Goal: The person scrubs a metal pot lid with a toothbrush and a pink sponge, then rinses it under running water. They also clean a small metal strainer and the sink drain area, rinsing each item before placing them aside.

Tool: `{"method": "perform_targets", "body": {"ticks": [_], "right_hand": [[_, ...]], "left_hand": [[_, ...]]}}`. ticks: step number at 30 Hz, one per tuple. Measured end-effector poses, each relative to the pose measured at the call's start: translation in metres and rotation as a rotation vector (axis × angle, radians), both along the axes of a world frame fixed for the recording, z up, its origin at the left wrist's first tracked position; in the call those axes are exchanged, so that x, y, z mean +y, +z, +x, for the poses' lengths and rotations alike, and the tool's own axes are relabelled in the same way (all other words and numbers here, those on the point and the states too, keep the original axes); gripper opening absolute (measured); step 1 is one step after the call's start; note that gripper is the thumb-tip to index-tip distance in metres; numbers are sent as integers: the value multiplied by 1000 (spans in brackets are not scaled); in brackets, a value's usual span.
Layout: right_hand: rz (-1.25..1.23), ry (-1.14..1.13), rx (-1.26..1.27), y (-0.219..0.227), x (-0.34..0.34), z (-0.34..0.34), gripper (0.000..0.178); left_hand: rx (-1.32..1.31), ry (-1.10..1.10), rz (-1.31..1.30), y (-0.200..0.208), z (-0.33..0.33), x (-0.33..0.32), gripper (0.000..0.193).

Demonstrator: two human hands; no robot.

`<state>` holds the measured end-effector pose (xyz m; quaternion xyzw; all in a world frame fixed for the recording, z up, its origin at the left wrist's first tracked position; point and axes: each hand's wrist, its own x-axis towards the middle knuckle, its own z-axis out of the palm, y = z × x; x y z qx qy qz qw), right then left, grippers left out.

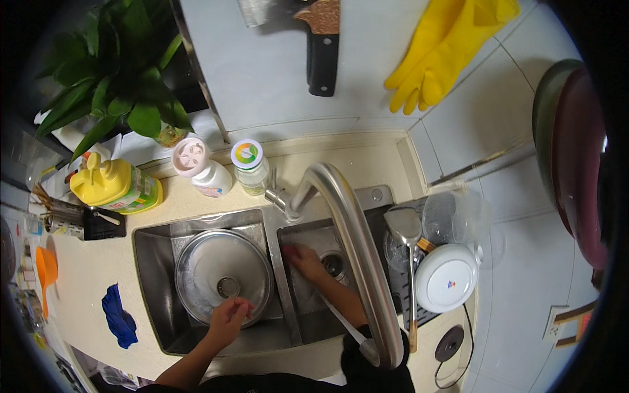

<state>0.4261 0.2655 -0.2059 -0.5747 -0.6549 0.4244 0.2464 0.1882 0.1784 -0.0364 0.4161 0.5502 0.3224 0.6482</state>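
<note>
My left hand (229, 321) hovers by the near rim of a round metal lid (203, 268) with a central knob, which lies in the left sink basin (152, 275). Its fingers are loosely bent, with nothing visible between them. Down in the right basin (308, 331), my right hand (304, 263) reaches toward the divider, left of the drain (333, 264). Its fingers are bent together, and a reddish patch shows at their tips; what they hold is unclear. A tall metal faucet (347, 229) arches over my right forearm, and a pale stream runs down from its spout.
A blue cloth (120, 318) and an orange spoon-shaped utensil (46, 275) lie left. Behind the sink stand a yellow jug (114, 187), a white bottle (209, 177) and a glass jar (252, 171). At right, a rack holds a spatula (403, 226) and white bowl (447, 278). Yellow gloves (445, 56) hang above.
</note>
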Motion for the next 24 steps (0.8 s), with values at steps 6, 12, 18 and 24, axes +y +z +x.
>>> {"method": "perform_targets", "body": {"ticks": [6, 12, 18, 24], "right_hand": [[163, -368, -480, -97, -1, 101, 33], [-316, -503, -93, 19, 5, 79, 36], [8, -491, -913, -121, -6, 158, 35], [-256, -409, -626, -36, -87, 94, 32]], "left_hand": [[39, 2, 48, 11, -8, -4, 12], [12, 102, -12, -11, -14, -21, 12], [11, -50, 45, 6, -7, -4, 14], [38, 1, 30, 5, -13, -8, 13]]}}
